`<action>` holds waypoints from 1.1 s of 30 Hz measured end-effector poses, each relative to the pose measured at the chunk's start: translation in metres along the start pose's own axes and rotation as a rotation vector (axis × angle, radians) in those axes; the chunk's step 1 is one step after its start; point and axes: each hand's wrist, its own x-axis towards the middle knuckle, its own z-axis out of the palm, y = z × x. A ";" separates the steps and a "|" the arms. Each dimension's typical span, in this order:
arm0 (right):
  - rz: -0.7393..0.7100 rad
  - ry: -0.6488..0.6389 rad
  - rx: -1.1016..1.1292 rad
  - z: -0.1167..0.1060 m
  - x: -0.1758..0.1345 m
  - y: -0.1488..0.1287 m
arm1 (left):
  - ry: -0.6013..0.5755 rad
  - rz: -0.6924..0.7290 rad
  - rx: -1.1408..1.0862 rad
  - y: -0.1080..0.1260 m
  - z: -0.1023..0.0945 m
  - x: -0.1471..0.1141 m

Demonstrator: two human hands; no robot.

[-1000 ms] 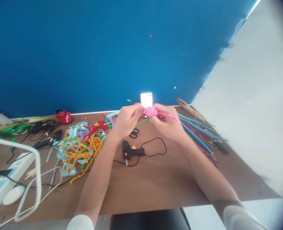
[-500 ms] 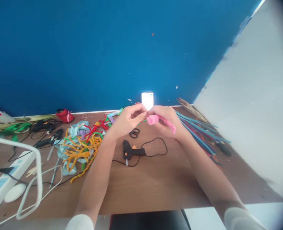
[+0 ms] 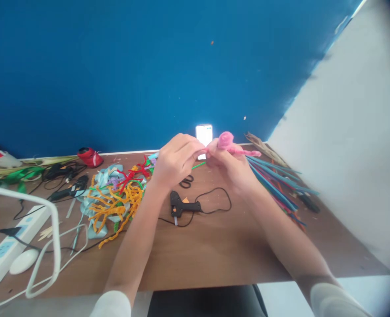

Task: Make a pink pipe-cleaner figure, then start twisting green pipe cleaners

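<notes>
Both hands are raised over the back of the desk, before a lit phone leaning at the wall. My right hand is closed on a pink fuzzy pipe cleaner, which forms a thick rounded coil above the thumb. One straight end of it sticks out to the right. My left hand pinches a thin pink end of it between thumb and fingers. Below the hands lie a black hot glue gun and black-handled scissors, partly hidden by the left hand.
On the left are orange pipe cleaners, light blue ribbon, a second glue gun, a white power strip and a white bent tube. Blue pipe cleaners lie at right by the white wall.
The pink coil has risen and tipped upright as my right hand turned. My left hand has lifted slightly, and a thin pink strand now shows between the hands.
</notes>
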 end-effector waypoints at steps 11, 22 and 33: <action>-0.689 -0.210 -1.406 -0.030 0.010 0.007 | -0.338 -0.865 -0.758 -0.006 0.002 0.005; -0.110 0.140 -0.260 -0.004 0.005 0.015 | -0.047 -0.253 -0.152 0.001 0.022 0.004; 0.032 -0.024 -0.015 -0.010 0.004 0.000 | 0.158 0.032 -0.011 0.002 0.019 0.003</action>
